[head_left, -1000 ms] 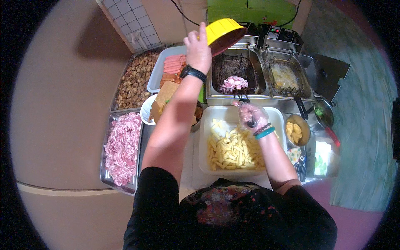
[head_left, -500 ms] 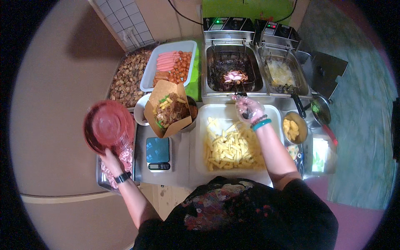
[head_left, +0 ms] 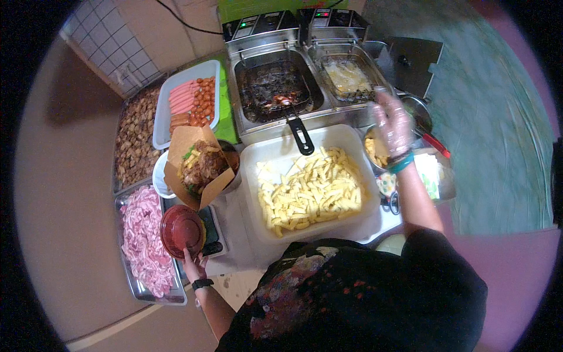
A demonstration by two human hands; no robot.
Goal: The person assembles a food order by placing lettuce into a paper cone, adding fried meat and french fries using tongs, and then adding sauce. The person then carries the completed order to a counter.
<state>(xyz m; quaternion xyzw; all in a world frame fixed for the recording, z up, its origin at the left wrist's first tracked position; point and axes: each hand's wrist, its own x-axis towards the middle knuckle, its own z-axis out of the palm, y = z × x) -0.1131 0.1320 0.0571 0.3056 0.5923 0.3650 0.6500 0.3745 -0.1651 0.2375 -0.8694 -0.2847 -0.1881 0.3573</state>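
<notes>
My left hand grips the rim of a round red plastic bowl, tilted over the kitchen scale and partly hiding it. My right hand, in a clear plastic glove, hovers at the front of the right fryer, its fingers stretched forward. It hides that basket's handle; whether it touches it I cannot tell. In the left fryer, meat sits in dark oil, its basket's black handle pointing toward me. Below lies a white tub of pale cut fries.
An open paper box of food stands left of the tub. Around it are a metal tray of raw sliced meat, a tub of sausages and a tray of browned chunks. A metal bowl and a red-handled utensil lie right.
My right hand has left the left basket's handle and moved right to the other fryer. My left hand has brought the red bowl in from the left toward the scale. The view has shifted.
</notes>
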